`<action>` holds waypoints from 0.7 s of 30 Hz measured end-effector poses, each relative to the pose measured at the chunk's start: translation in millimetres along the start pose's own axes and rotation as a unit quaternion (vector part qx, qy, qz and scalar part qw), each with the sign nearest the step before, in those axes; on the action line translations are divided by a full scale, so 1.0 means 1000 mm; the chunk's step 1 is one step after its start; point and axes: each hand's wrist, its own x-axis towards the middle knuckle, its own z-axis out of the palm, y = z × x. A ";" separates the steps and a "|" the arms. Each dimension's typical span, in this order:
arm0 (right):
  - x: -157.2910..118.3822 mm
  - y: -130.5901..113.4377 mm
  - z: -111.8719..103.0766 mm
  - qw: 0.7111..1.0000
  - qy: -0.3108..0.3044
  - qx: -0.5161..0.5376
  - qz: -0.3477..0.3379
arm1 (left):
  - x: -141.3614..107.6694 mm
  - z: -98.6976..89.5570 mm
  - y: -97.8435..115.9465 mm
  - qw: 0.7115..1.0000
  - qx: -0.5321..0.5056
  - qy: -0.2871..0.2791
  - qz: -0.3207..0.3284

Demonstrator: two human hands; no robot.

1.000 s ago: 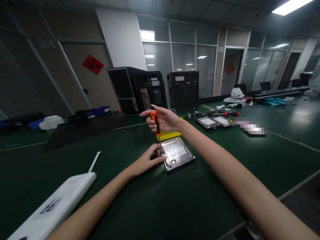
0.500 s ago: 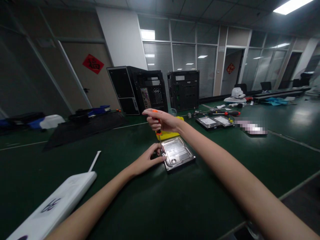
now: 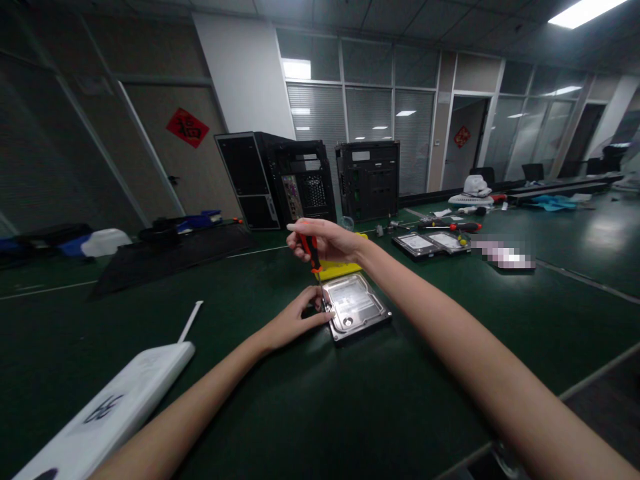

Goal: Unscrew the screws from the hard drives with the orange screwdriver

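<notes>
A silver hard drive (image 3: 357,303) lies flat on the green table in front of me. My left hand (image 3: 297,317) grips its left edge, with the thumb on the top face and the fingers behind the corner. Above the drive, my right hand (image 3: 325,241) is closed around the handle of a red and black screwdriver (image 3: 311,253). The shaft points down to the drive's left edge, close to my left fingertips; the tip itself is too small to make out. Partly hidden behind the drive and my right hand is a yellow object (image 3: 343,267).
Two black computer cases (image 3: 273,180) (image 3: 369,180) stand at the back. To the right lie more hard drives (image 3: 417,245) and a red and black tool (image 3: 466,227). A white numbered device (image 3: 120,400) lies at the left front, beside a black mat (image 3: 170,257).
The screwdriver handle has tilted to the left at its top, and my right fingers have shifted around it. My left hand and the hard drive have stayed in place.
</notes>
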 end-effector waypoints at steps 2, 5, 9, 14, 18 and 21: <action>0.001 0.001 0.001 1.000 -0.003 0.003 -0.004 | 0.000 0.000 0.000 1.000 0.001 -0.001 -0.002; 0.002 0.001 0.003 1.000 -0.003 0.031 0.001 | 0.000 0.000 0.000 1.000 -0.002 0.001 -0.003; 0.001 -0.001 0.001 0.998 -0.032 0.056 0.019 | 0.000 0.000 0.001 1.000 -0.009 0.002 -0.003; -0.001 0.000 -0.004 0.995 -0.040 0.085 0.022 | 0.000 0.000 0.003 1.000 -0.009 -0.001 -0.002; -0.001 0.001 -0.005 0.997 -0.023 0.070 0.020 | 0.000 0.000 0.001 1.000 -0.010 -0.003 0.003; -0.002 0.000 -0.005 0.998 -0.030 0.049 0.015 | 0.001 0.000 0.000 1.000 -0.006 -0.003 0.003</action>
